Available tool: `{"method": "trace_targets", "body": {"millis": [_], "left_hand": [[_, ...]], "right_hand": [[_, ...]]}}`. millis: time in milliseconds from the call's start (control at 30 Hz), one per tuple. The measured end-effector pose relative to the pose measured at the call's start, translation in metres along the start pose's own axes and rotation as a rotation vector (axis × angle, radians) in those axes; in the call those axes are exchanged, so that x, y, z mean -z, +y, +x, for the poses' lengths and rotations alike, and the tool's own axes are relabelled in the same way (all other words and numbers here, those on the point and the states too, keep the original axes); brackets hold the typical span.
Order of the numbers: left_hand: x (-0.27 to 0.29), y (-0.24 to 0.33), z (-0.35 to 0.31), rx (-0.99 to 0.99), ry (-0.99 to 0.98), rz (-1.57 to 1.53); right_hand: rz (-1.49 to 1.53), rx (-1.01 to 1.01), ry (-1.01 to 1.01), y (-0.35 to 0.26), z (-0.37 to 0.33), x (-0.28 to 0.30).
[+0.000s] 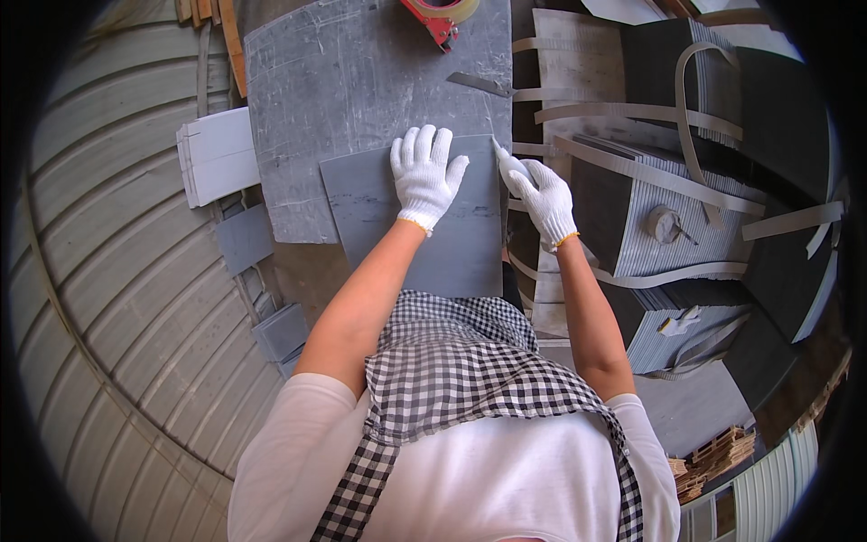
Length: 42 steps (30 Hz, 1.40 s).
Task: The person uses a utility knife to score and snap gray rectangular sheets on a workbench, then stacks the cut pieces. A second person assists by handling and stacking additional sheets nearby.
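1. The left hand [423,176], in a white knit glove, lies flat with fingers spread and pointing away, palm pressed down on the grey sheet [424,230]. It grips nothing; it only bears on the sheet's far middle part.
2. The right hand [544,199], also gloved in white, is at the sheet's far right corner. Its fingers are drawn together around a thin pale tool [498,147] whose pointed tip pokes out toward the corner; what kind of tool it is cannot be told.
3. The grey sheet is a flat, smooth, dark grey rectangle with faint streaks across its middle. Its far half rests on the scratched grey worktable [361,72], while its near edge overhangs toward the person's checked apron [452,361].
4. The sheet lies directly under the left palm, and its right edge runs just left of the right hand, so both hands meet along its far edge.
5. On the far part of the table lie a red tape dispenser [440,16] and a small metal blade [479,84], well apart from the hands.
6. To the right stand stacks of grey sheets bound with pale straps [650,176]; to the left, smaller grey offcuts [217,155] lie beside the table.
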<state>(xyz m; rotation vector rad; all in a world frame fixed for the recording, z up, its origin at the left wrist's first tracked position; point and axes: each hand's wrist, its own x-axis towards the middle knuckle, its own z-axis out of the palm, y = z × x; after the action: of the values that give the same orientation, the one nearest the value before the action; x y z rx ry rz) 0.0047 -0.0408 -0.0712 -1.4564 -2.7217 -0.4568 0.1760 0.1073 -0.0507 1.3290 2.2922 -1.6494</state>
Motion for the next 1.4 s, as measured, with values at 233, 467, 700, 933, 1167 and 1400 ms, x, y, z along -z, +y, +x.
{"method": "trace_targets", "body": {"millis": [233,467,700,933,1167,1400], "left_hand": [[0.000,-0.001,0.000,-0.003,-0.004,-0.007],[0.000,-0.001,0.000,-0.001,-0.005,-0.010],[0.001,0.001,0.000,0.004,-0.003,-0.011],[0.004,-0.001,0.001,0.012,-0.013,0.008],[0.006,0.004,0.004,-0.030,0.019,0.029],[-0.001,0.000,-0.001,-0.091,0.041,0.075]], "right_hand": [[0.037,-0.003,0.009,0.000,0.001,-0.003],[0.021,0.008,0.011,-0.002,0.001,-0.001],[0.052,-0.009,-0.005,-0.002,0.001,-0.001],[0.090,0.005,0.037,-0.005,-0.007,0.000],[0.014,0.032,0.324,0.041,-0.046,0.019],[0.041,-0.152,0.895,0.098,-0.086,0.091]]}}
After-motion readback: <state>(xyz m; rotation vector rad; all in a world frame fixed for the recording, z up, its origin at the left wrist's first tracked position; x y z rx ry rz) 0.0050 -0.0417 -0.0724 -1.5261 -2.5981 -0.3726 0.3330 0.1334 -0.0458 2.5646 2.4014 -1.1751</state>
